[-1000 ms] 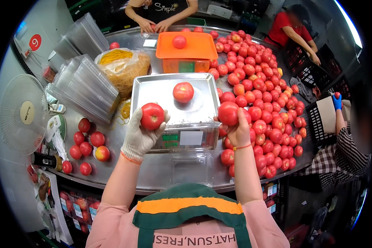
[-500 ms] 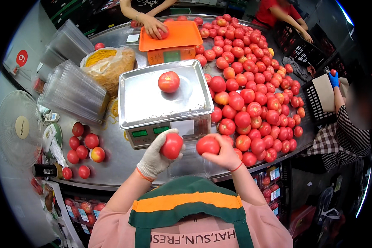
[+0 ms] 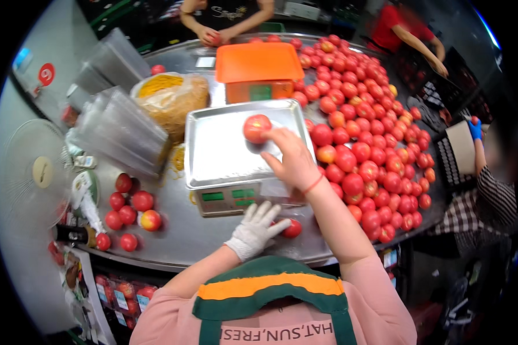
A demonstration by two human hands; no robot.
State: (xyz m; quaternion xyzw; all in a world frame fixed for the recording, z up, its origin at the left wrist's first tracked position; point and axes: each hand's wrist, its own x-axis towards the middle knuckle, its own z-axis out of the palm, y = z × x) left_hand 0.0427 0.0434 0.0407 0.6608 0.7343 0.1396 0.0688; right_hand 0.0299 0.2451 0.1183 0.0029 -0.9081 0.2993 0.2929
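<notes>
Right hand (image 3: 297, 161) has moved forward; tomato (image 3: 256, 127) lies just left of its parted fingers (image 3: 281, 139).

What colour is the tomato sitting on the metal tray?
The tomato on the metal tray is red, seen best in the head view.

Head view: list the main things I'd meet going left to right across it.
Fan, small group of loose tomatoes, metal-tray scale, large pile of tomatoes, a co-worker's blue-gloved hand.
</notes>
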